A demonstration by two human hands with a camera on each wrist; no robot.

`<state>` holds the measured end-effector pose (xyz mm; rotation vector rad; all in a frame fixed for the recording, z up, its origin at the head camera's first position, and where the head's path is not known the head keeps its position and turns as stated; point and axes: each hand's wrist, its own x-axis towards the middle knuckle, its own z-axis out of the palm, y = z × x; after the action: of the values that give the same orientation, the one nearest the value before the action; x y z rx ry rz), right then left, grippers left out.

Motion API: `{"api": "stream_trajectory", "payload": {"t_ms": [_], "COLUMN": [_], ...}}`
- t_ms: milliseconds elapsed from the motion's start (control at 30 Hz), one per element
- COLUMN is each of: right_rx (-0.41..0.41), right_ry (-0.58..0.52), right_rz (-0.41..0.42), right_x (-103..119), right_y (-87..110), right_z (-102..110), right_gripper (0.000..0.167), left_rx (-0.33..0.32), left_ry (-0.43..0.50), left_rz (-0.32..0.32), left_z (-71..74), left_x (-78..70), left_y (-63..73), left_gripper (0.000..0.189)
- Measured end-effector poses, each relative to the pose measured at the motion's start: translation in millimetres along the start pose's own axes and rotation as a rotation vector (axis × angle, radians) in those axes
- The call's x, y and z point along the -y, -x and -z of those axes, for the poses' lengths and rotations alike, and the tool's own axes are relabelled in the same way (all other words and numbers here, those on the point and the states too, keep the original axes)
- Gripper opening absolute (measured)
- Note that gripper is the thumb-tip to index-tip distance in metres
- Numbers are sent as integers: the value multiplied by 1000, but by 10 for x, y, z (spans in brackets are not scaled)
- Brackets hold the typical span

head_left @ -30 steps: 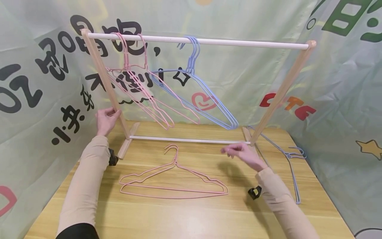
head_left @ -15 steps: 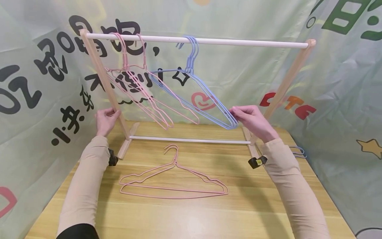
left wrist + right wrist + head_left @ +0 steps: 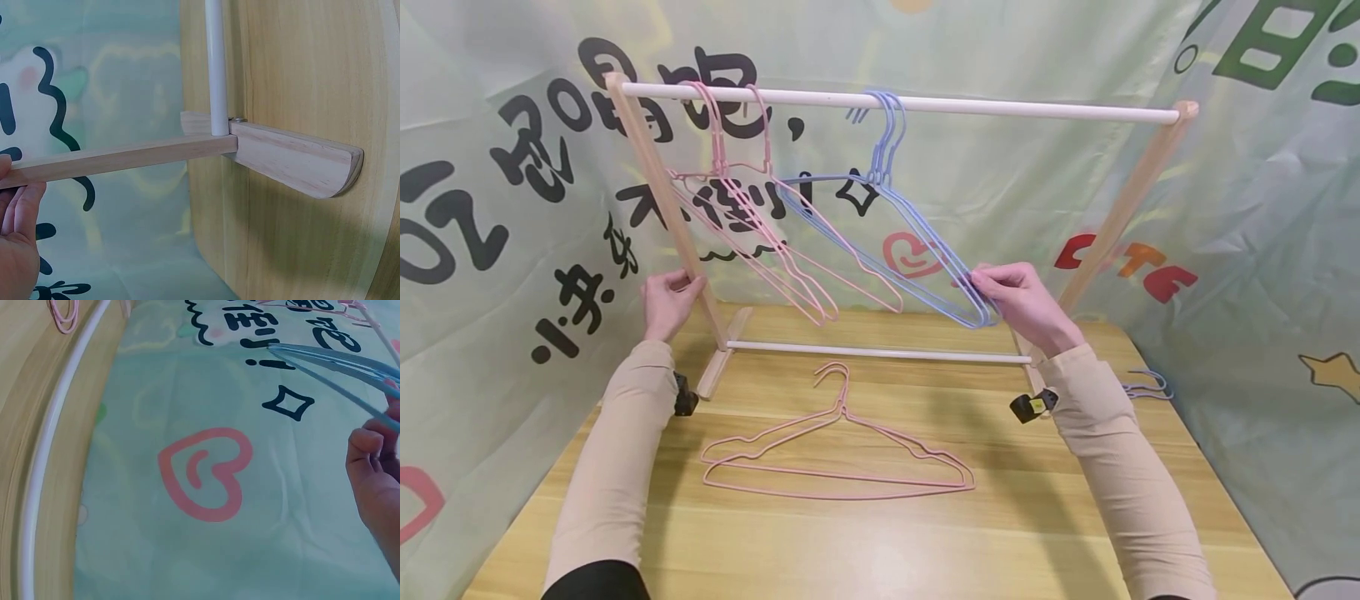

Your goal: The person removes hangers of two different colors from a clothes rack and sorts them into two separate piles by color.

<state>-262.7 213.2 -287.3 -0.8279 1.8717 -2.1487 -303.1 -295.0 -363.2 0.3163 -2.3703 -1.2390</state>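
My left hand (image 3: pixel 668 305) pinches the left wooden post (image 3: pixel 658 183) of a small clothes rack, low on the post; thumb and fingers on that post (image 3: pixel 125 162) also show in the left wrist view. Several blue hangers (image 3: pixel 880 167) hang together near the middle of the white top rail (image 3: pixel 1037 107). At their lower right corner, my right hand (image 3: pixel 1026 304) pinches the nearest blue hanger between thumb and fingers. From the right wrist, the blue hangers (image 3: pixel 340 365) fan out leftward from the hand. Several pink hangers (image 3: pixel 721 158) hang at the rail's left.
Pink hangers (image 3: pixel 842 408) lie overlapped on the wooden table (image 3: pixel 880 558) in front of the rack. Blue hanger hooks (image 3: pixel 1150 396) show at the right, the rest hidden behind my right forearm. A white lower bar (image 3: pixel 880 352) joins the rack's feet. Printed cloth surrounds the table.
My right hand has risen from near the lower bar to the blue hangers' corner and pinches there. The nearest blue hanger has shifted slightly apart from the others. My left hand stays on the post.
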Motion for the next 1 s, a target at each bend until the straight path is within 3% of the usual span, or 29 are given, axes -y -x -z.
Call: {"api": "stream_trajectory", "payload": {"t_ms": [300,633,1000], "right_rx": [-50,-97,-87], "right_ry": [-58,-111,-148], "right_rz": [-12,36,25], "right_x": [-70,-225,-347], "right_y": [18,34,-5], "right_z": [49,81,47], "right_gripper": [25,32,23], "left_rx": [0,-1,12], "left_ry": [-2,-4,6], "left_rz": [6,5,10], "left_z": [1,-14,1], "left_x": [-7,19,-3], "left_y": [2,-17,-3], "left_gripper": [38,39,40]}}
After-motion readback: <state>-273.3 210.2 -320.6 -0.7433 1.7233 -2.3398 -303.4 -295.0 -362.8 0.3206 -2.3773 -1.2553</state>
